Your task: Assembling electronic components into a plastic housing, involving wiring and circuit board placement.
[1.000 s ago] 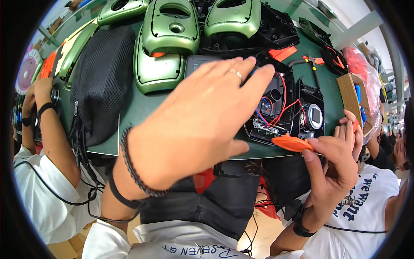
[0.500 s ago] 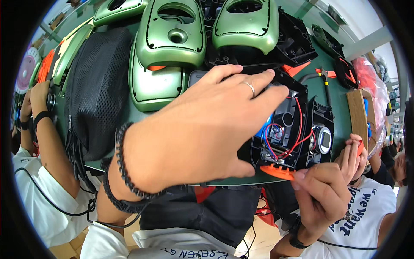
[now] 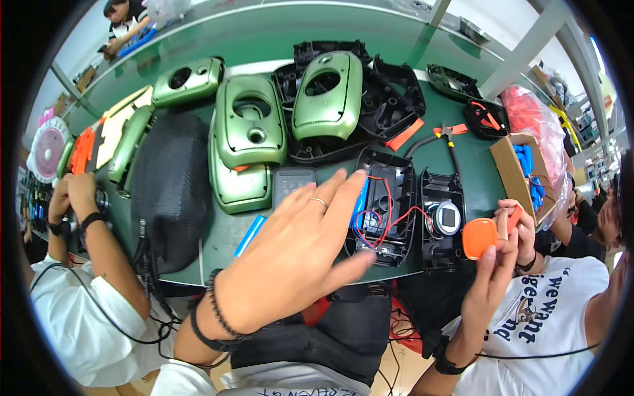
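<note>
My left hand [image 3: 297,244] spreads its fingers over the left side of an open black housing [image 3: 403,228] and holds nothing. Whether its fingertips touch the housing, I cannot tell. Inside lie a blue battery [image 3: 362,201], partly behind my fingers, and thin red and blue wires. These wires run to a second black housing half [image 3: 441,254] holding a round white display module [image 3: 446,218]. To the right of both halves, my right hand [image 3: 492,274] pinches a rounded orange plastic cover [image 3: 479,238] between thumb and fingers, broad face showing.
Green shells [image 3: 251,142] and black shells [image 3: 396,92] stand behind. A black mesh bag [image 3: 172,191] and a blue cylinder [image 3: 250,235] lie left; pliers [image 3: 454,152] and a cardboard box [image 3: 512,168] of blue parts are right. A co-worker's hand [image 3: 524,232] holds an orange piece close to mine.
My right hand has lifted the orange cover off the housing's near edge, up and to the right, and turned its face into view. My left hand remains spread. The view now takes in more table.
</note>
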The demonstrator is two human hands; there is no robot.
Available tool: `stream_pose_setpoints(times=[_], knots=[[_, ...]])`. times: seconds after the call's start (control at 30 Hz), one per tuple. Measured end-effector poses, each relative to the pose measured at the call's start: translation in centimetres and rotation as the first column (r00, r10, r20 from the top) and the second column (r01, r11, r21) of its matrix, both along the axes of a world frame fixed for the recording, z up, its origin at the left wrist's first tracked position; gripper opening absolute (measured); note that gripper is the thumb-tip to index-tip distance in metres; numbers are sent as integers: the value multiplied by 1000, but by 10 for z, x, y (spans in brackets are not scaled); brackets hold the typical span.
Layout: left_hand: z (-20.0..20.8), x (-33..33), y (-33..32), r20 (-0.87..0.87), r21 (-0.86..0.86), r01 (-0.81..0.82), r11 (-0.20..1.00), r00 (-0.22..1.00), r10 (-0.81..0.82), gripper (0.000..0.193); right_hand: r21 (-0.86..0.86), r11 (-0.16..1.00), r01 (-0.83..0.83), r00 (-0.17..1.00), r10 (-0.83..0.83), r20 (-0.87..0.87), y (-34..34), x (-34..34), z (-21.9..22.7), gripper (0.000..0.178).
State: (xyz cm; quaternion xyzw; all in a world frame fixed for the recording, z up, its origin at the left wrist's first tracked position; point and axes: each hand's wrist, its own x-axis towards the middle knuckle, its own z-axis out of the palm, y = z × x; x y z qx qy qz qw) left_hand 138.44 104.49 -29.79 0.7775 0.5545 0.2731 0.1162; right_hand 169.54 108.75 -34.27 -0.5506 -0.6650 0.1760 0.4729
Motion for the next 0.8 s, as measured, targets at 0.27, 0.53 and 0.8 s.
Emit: stream_pose_setpoints(times=[0.27, 0.53, 0.8], knots=[[-6, 28, 48, -197, -101, -68, 993, 979, 47, 43, -184, 971, -149, 973, 111, -204, -21, -12, 6, 12], [-11, 26, 83, -76, -179, -158, 971, 986, 147, 40, -336, 931, -142, 989, 122, -79, -66, -40, 18, 14], [-23, 68, 41, -39, 44, -361, 931, 931, 363, 65, 148, 988, 43, 976, -73, 204, 11, -2, -14, 27]])
